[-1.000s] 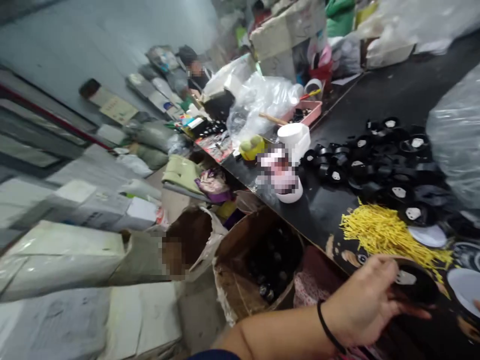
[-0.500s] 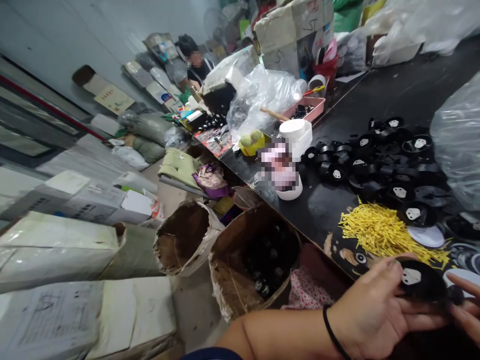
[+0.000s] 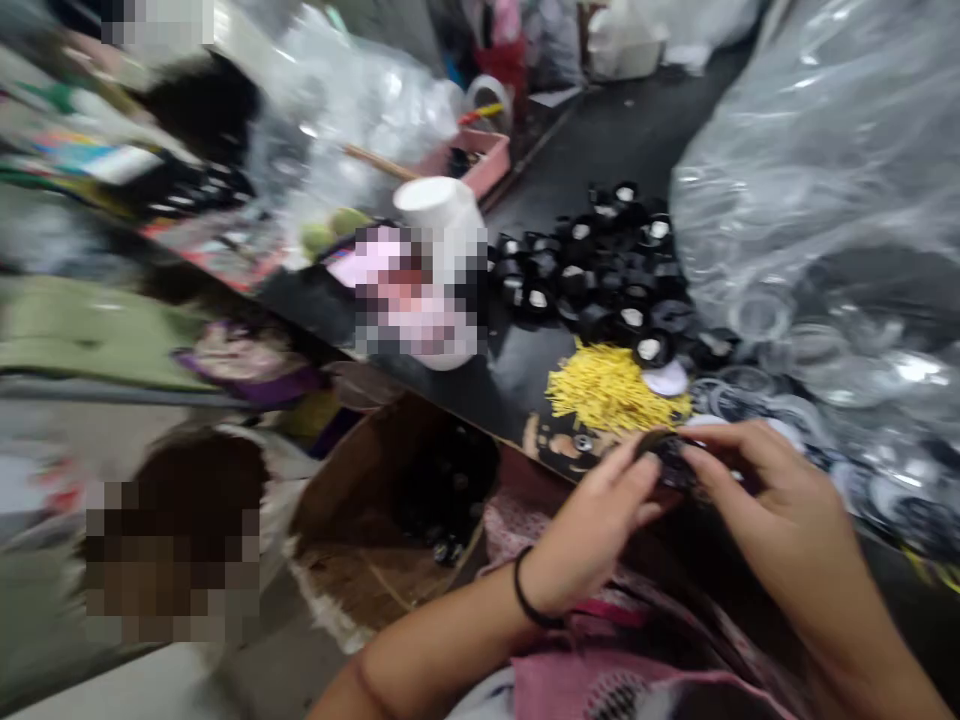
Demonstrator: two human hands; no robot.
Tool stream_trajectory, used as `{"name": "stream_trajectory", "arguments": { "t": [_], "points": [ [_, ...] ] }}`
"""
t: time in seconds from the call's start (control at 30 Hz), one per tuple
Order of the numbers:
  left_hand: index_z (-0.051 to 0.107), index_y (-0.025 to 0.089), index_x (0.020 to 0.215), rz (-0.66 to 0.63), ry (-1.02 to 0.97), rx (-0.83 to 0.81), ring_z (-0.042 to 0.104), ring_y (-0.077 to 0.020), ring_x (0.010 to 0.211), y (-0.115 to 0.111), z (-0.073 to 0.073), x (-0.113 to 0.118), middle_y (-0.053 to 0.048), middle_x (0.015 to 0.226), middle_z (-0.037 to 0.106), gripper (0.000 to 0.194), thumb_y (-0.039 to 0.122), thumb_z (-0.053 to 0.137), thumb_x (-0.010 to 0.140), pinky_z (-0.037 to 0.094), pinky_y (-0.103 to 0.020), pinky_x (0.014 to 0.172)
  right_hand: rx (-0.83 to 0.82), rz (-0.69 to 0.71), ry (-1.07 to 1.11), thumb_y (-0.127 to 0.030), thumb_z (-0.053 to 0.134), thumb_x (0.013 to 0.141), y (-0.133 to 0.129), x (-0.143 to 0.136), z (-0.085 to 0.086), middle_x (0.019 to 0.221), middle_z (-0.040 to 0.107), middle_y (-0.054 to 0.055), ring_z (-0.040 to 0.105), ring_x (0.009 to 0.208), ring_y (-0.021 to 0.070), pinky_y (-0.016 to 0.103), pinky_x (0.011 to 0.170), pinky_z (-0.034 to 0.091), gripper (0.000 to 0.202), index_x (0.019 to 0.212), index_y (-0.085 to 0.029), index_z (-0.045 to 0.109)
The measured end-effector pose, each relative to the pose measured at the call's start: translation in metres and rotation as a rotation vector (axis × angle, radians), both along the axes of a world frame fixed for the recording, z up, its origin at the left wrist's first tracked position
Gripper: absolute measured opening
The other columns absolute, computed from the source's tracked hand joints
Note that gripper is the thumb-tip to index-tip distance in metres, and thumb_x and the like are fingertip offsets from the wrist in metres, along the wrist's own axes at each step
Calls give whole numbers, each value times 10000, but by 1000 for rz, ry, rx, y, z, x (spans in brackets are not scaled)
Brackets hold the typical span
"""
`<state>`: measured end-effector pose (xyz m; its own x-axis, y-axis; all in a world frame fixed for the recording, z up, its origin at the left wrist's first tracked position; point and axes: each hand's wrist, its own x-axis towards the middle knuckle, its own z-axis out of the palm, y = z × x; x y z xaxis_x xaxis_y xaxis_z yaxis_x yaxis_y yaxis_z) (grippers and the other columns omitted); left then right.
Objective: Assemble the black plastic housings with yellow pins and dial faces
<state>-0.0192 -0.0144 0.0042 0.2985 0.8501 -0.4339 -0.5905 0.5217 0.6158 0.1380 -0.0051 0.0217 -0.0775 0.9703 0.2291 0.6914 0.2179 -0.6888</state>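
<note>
Between my two hands, near the table's front edge, is a small round black part [image 3: 673, 462]. My left hand [image 3: 600, 515], with a black band on the wrist, grips it from the left. From the right, the thumb and fingers of my right hand [image 3: 772, 490] pinch the same part. Just beyond my hands lies a pile of thin yellow pieces [image 3: 611, 388] beside a white disc [image 3: 666, 378]. Behind them several black round parts [image 3: 577, 270] with white patches are heaped on the dark table [image 3: 637, 125].
Clear plastic bags [image 3: 817, 170] with clear rings fill the right side. A white cup [image 3: 439, 205] and a pink tray [image 3: 487, 165] stand further back. Below the table edge, a large open container [image 3: 337, 540] holds black parts. Yellow-green fruit [image 3: 330, 232] sits at the left.
The view has swung right and closer to the table. My right hand has come fully into view, and both hands now close around the black part, which earlier lay on my open left fingers.
</note>
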Motion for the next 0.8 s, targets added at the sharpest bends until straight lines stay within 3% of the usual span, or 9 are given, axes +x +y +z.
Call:
{"name": "stream_trajectory", "arguments": {
  "t": [0.07,0.23,0.47,0.63,0.8],
  "points": [
    [663,256,1210,-26,28,36,555,-237,1242,1,-3,0,-63,1381,586,367,370,662,861,477,-354,1012,-114,-60,84,-382,569,894,5,-7,9,875,669,22,634,759,177,307,672,499,153,927,-251,641],
    [632,271,1262,-164,63,112,500,-234,1302,4,-7,0,-38,1408,569,356,327,600,912,454,-358,1053,-324,-101,162,-385,614,864,2,-1,9,799,660,6,612,695,154,280,625,474,163,892,-225,605],
    [625,285,1275,-311,157,155,549,-248,1250,9,-9,-9,-34,1378,596,382,361,605,902,492,-365,1005,-377,16,185,-354,601,853,3,5,15,811,652,9,607,719,154,273,633,476,134,876,-222,597],
    [626,247,1278,-347,153,140,572,-271,1213,10,-11,-11,-64,1329,624,414,387,611,889,511,-388,969,-478,-6,231,-397,606,835,7,7,14,715,609,-8,553,615,137,260,538,436,186,877,-218,580],
    [639,209,1242,-334,198,165,586,-264,1178,10,-11,-8,-76,1251,657,414,356,650,855,488,-391,981,-427,-51,134,-404,625,809,4,8,6,768,608,-1,559,658,144,271,573,450,205,892,-226,567]
  ]
}}
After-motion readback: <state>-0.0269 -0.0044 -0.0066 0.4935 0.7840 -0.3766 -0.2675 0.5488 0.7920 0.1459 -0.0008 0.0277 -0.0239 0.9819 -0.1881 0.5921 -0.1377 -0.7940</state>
